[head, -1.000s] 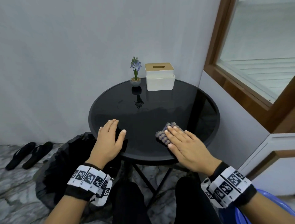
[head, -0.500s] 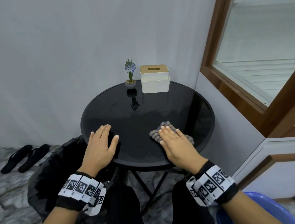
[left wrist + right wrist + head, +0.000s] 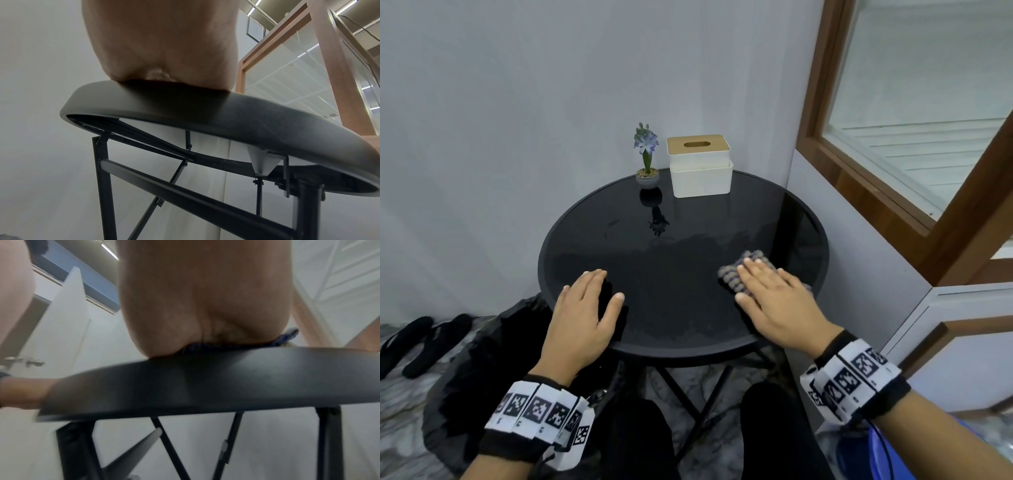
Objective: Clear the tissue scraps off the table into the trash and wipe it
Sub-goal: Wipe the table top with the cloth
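Pressing flat, fingers straight, right hand (image 3: 777,301) on the grey cloth (image 3: 739,270) at four o'clock of the round black worktop (image 3: 688,240). Resting open-palmed, left hand (image 3: 582,318) at eight o'clock, above the black trash bag (image 3: 493,342) on the floor.

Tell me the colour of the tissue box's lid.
Light wood tan, on the white tissue box; head view.
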`<action>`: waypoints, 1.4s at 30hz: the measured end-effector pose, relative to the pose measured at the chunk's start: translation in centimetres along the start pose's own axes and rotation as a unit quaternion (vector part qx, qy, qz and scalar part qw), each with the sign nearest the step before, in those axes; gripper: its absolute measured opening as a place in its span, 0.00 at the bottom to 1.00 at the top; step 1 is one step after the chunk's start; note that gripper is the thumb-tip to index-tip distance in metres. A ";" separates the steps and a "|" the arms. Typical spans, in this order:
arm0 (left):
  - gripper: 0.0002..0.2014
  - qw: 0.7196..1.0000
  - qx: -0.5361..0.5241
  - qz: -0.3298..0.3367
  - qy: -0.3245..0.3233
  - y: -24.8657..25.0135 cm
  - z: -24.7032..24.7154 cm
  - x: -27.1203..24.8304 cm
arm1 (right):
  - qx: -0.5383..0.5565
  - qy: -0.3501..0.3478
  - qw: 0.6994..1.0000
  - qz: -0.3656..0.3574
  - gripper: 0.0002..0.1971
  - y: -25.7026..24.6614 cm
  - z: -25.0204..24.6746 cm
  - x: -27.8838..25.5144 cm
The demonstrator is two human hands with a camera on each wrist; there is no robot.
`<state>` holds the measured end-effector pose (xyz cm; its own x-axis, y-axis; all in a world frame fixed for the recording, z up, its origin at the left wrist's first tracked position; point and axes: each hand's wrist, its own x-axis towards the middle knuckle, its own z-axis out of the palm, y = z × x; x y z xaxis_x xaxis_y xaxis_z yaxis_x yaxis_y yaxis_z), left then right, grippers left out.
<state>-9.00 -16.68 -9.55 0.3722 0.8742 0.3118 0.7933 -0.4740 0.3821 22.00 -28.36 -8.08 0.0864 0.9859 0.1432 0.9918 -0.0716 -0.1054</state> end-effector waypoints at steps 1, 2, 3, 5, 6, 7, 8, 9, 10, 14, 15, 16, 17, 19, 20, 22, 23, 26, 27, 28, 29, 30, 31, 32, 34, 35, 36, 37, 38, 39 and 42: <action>0.34 1.000 0.005 0.002 -0.001 0.0 0.0 0.0 | 0.003 -0.010 1.000 0.020 0.34 0.7 -0.2 0.8; 0.35 1.000 0.010 0.005 -0.001 0.1 0.0 0.0 | 0.007 -0.020 0.999 0.036 0.33 1.4 -0.2 1.6; 0.35 1.000 0.012 0.008 -0.001 0.1 0.1 0.0 | 0.011 -0.029 0.998 0.052 0.32 2.0 -0.3 2.4; 0.36 1.000 0.013 0.011 0.000 0.1 0.1 0.0 | 0.013 -0.040 0.996 0.082 0.31 2.6 -0.2 4.1; 0.36 1.000 0.015 0.011 0.000 0.1 0.0 0.0 | 0.014 -0.043 0.994 0.094 0.31 2.7 -0.2 4.9; 0.36 1.000 0.018 0.012 -0.001 0.1 0.1 0.0 | 0.016 -0.047 0.993 0.105 0.31 2.7 -0.1 5.6; 0.36 1.000 0.021 0.013 -0.002 0.1 0.1 0.0 | 0.019 -0.050 0.992 0.115 0.31 2.5 -0.1 6.2; 0.36 1.000 0.024 0.012 -0.002 0.0 0.1 0.0 | 0.021 -0.054 0.991 0.121 0.31 2.3 -0.1 6.7; 0.36 1.000 0.027 0.013 -0.003 0.0 0.2 0.0 | 0.023 -0.061 0.990 0.124 0.32 1.9 0.0 7.0; 0.37 0.999 0.033 0.015 -0.003 0.2 0.3 0.0 | 0.032 -0.085 0.991 0.102 0.33 0.2 0.2 7.7; 0.37 0.999 0.035 0.015 -0.003 0.2 0.3 0.0 | 0.034 -0.090 0.991 0.090 0.33 -0.4 0.2 7.8; 0.37 0.999 0.036 0.015 -0.003 0.2 0.4 0.0 | 0.036 -0.094 0.992 0.075 0.33 -1.0 0.2 7.9; 0.37 0.999 0.037 0.014 -0.003 0.2 0.4 0.0 | 0.038 -0.098 0.993 0.058 0.32 -1.7 0.2 7.9; 0.38 0.999 0.035 0.011 -0.003 0.0 0.4 0.0 | 0.043 -0.105 0.993 0.016 0.32 -3.3 0.2 7.6; 0.38 0.999 0.033 0.010 -0.003 0.0 0.4 0.0 | 0.048 -0.110 0.993 -0.006 0.32 -4.1 0.2 7.4; 0.38 0.999 0.032 0.009 -0.002 -0.1 0.4 0.0 | 0.062 -0.128 0.989 -0.048 0.31 -5.8 0.1 7.1; 0.38 0.999 0.031 0.009 -0.001 -0.2 0.4 0.0 | 0.070 -0.137 0.986 -0.063 0.30 -6.5 0.2 7.0; 0.38 1.000 0.026 0.008 0.001 -0.4 0.3 0.0 | 0.076 -0.140 0.984 -0.081 0.30 -7.3 0.4 6.8; 0.38 1.000 0.023 0.009 0.000 -0.4 0.3 0.0 | 0.069 -0.135 0.985 -0.080 0.29 -7.1 0.4 6.8; 0.38 1.000 0.021 0.010 0.000 -0.4 0.4 0.0 | 0.060 -0.129 0.987 -0.075 0.29 -6.6 0.4 6.7; 0.38 1.000 0.018 0.010 0.000 -0.3 0.3 0.1 | 0.052 -0.123 0.989 -0.066 0.29 -5.9 0.3 6.7; 0.38 1.000 0.019 0.010 0.000 -0.3 0.3 0.0 | 0.046 -0.119 0.990 -0.053 0.29 -5.0 0.2 6.8; 0.38 1.000 0.020 0.012 0.000 -0.2 0.4 0.1 | 0.039 -0.115 0.992 -0.035 0.29 -3.8 0.0 7.0; 0.38 1.000 0.023 0.011 -0.001 -0.2 0.4 -0.1 | 0.034 -0.113 0.993 -0.017 0.29 -2.6 -0.2 7.1; 0.38 1.000 0.024 0.010 0.001 -0.2 0.4 -0.1 | 0.022 -0.112 0.993 0.018 0.29 0.3 -0.6 7.7; 0.38 1.000 0.023 0.008 0.001 -0.2 0.4 -0.1 | 0.021 -0.114 0.993 0.034 0.29 1.9 -0.8 8.0; 0.38 1.000 0.022 0.008 0.002 -0.2 0.4 -0.1 | 0.024 -0.116 0.992 0.049 0.29 3.5 -1.0 8.3; 0.38 1.000 0.023 0.008 0.003 -0.1 0.4 -0.1 | 0.027 -0.115 0.991 0.061 0.29 5.0 -1.4 8.7; 0.38 1.000 0.024 0.008 0.004 -0.1 0.4 -0.2 | 0.030 -0.115 0.990 0.072 0.29 6.5 -1.6 9.0; 0.38 1.000 0.025 0.008 0.005 0.0 0.4 -0.2 | 0.033 -0.115 0.989 0.084 0.29 7.8 -1.9 9.3; 0.37 0.999 0.029 0.007 0.013 0.0 0.4 -0.2 | 0.036 -0.110 0.986 0.119 0.29 9.6 -2.1 9.9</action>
<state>-8.82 -16.82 -9.97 0.3715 0.8644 0.3388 0.8154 -0.4783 0.3261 32.56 -19.58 -5.59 0.2854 0.9522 -0.1092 0.9360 -0.3014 -0.1819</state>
